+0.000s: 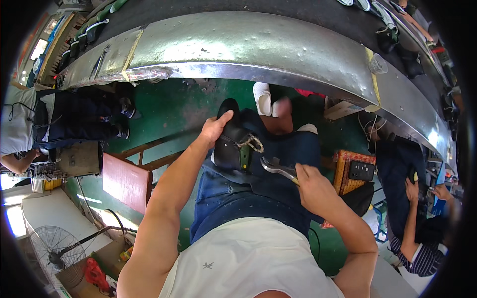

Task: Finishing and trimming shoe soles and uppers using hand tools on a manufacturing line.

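A black shoe [229,154] rests over my lap with its toe pointing away from me. A green piece [244,157], which looks like a shoe last, shows in its opening, with a loop of twisted cord [254,143] beside it. My left hand [214,126] is wrapped round the toe end, thumb on top. In my right hand [314,187] is a hammer [279,170], gripped by its yellowish handle. Its metal head is just right of the shoe's heel end, apart from it.
Ahead runs a metal-edged bench [238,42] with shoes on its dark top. Left are a reddish board [126,180], a fan [55,251] and a person [64,114]. A patterned seat [348,174] holding a black box stands right, near another person [412,198].
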Demonstrator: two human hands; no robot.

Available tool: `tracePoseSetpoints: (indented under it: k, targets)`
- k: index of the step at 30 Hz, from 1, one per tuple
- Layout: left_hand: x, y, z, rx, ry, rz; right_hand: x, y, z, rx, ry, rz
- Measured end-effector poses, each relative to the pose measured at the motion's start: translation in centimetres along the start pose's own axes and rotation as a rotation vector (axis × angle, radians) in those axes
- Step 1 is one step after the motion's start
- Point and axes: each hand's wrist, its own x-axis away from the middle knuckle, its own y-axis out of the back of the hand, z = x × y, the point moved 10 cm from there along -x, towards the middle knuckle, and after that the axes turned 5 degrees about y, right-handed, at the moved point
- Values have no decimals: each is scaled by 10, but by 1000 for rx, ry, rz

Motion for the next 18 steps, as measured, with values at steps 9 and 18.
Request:
tracePoseSetpoints:
  k: [9,18]
  targets:
    - [-5,7,-1,-79,2,-37,-55,39,19,564,106,-157]
    - [-8,15,-1,-143,-7,-142,-73,37,11,551,104,57]
